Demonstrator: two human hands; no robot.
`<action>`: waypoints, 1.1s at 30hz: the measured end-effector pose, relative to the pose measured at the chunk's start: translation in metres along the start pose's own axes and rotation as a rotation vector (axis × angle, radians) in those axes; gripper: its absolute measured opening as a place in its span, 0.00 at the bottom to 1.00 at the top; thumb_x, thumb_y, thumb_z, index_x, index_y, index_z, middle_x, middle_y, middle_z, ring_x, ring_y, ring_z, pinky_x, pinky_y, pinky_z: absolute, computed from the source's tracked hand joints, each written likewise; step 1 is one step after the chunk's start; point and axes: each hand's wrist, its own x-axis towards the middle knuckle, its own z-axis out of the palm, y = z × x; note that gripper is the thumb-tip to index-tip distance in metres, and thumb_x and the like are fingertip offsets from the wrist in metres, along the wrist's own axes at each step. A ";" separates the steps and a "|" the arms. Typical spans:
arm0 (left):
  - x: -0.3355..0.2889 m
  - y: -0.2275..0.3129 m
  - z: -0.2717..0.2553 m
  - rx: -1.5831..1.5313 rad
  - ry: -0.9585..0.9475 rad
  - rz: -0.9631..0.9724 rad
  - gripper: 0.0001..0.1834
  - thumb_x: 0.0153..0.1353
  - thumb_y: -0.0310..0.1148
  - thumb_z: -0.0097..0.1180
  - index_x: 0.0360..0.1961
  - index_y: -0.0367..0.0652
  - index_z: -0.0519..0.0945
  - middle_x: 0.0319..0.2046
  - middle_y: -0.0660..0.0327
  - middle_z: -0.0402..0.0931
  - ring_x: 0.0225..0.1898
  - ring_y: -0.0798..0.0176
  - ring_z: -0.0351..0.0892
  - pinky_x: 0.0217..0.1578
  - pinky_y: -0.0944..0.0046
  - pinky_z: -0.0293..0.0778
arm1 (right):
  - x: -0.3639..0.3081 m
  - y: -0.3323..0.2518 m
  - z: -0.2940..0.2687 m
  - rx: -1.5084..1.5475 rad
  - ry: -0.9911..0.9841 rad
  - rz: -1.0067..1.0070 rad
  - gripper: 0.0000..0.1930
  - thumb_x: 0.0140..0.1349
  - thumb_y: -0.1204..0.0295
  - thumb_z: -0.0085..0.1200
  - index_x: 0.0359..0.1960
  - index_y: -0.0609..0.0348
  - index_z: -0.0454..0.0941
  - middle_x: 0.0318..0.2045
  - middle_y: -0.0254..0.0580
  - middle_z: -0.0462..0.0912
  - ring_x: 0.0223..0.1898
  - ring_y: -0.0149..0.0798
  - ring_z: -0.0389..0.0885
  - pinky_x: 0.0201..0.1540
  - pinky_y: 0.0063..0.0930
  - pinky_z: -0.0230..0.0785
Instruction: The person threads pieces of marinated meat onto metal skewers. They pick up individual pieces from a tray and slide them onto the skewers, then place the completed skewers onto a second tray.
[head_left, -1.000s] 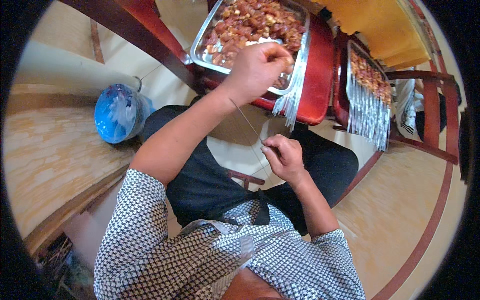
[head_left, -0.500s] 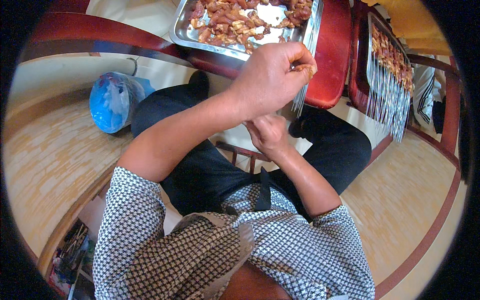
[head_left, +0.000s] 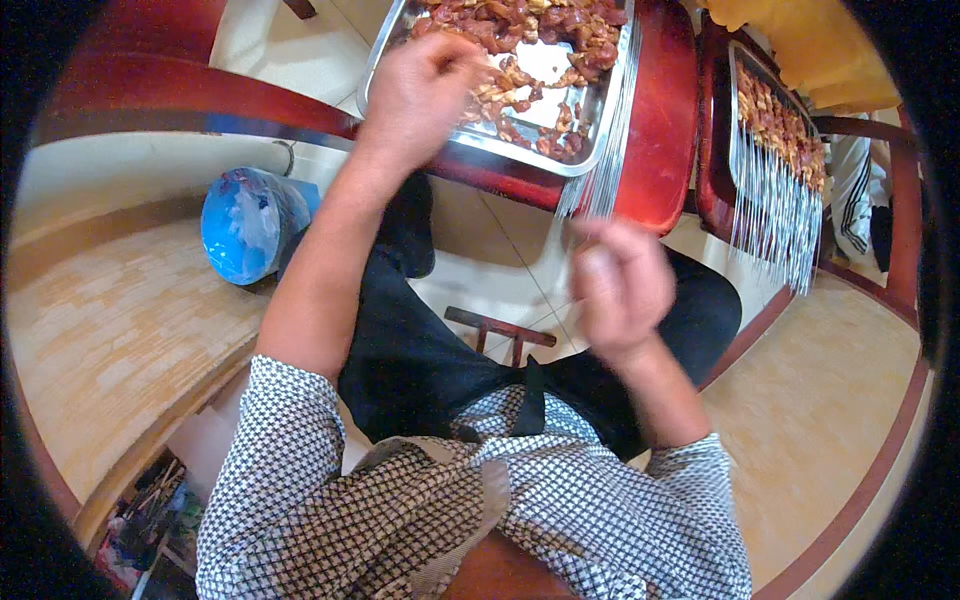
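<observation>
on a red chair sits a tray of meat beside skewers; the left hand curls over the tray, the right hand blurs near the skewers, both grips unclear

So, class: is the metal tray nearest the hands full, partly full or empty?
Partly full: meat pieces crowd the far side of the metal tray, while its bare bottom shows nearer the person.
</observation>
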 end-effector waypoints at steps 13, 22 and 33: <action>0.026 -0.006 0.002 0.764 -0.307 0.159 0.10 0.48 0.28 0.56 0.31 0.37 0.72 0.31 0.47 0.75 0.34 0.43 0.75 0.35 0.51 0.71 | 0.091 0.073 -0.042 0.395 0.192 0.417 0.10 0.65 0.72 0.43 0.42 0.62 0.74 0.17 0.26 0.67 0.15 0.19 0.61 0.16 0.13 0.53; 0.037 -0.005 0.022 0.875 -0.286 0.226 0.09 0.46 0.26 0.55 0.32 0.40 0.75 0.30 0.50 0.75 0.34 0.46 0.76 0.35 0.53 0.72 | 0.099 0.070 -0.042 0.536 0.202 0.515 0.09 0.64 0.72 0.44 0.41 0.62 0.75 0.17 0.26 0.68 0.16 0.18 0.62 0.16 0.12 0.53; 0.024 0.004 0.026 0.815 -0.302 0.208 0.09 0.47 0.29 0.56 0.30 0.39 0.76 0.31 0.50 0.76 0.35 0.46 0.76 0.37 0.52 0.72 | 0.088 0.068 -0.049 0.481 0.220 0.450 0.08 0.64 0.73 0.45 0.40 0.62 0.76 0.18 0.25 0.69 0.18 0.18 0.62 0.18 0.13 0.53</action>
